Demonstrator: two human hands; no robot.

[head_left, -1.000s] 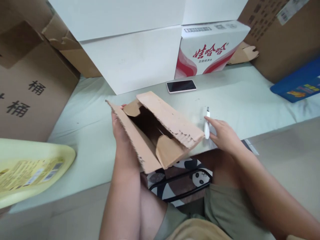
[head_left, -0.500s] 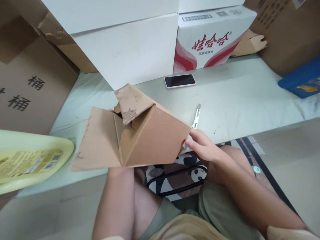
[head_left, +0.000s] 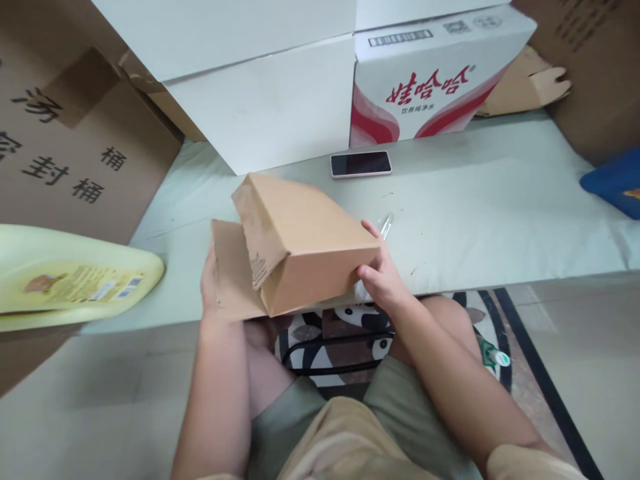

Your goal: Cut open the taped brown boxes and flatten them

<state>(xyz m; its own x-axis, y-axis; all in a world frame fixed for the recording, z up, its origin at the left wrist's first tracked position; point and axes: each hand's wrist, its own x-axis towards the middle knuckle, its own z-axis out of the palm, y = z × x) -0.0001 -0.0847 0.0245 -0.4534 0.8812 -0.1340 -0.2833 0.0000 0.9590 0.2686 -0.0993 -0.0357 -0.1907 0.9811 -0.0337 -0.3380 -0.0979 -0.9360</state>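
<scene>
A brown cardboard box [head_left: 325,227] with torn edges is held tilted over the near side of the pale green covered surface. My right hand [head_left: 381,275] grips its right end, thumb on the near side and a finger on the far side. My left hand [head_left: 207,280] is at the outer edge of the box's left flap [head_left: 231,273], its fingers mostly hidden behind the cardboard. Just beyond my right hand lies a slim white utility knife [head_left: 387,225], partly covered by my fingers.
A phone [head_left: 361,164] lies before white cartons [head_left: 270,107] at the back. A pale yellow jug [head_left: 80,280] lies at left, near a large printed carton [head_left: 90,140]. A blue container [head_left: 613,183] sits at right. The surface's front edge [head_left: 475,283] runs above my knees.
The box has been turned so its long upper side now faces up, and its opening shows less. My left hand has come into view at the flap's outer edge. The camera view has shifted slightly.
</scene>
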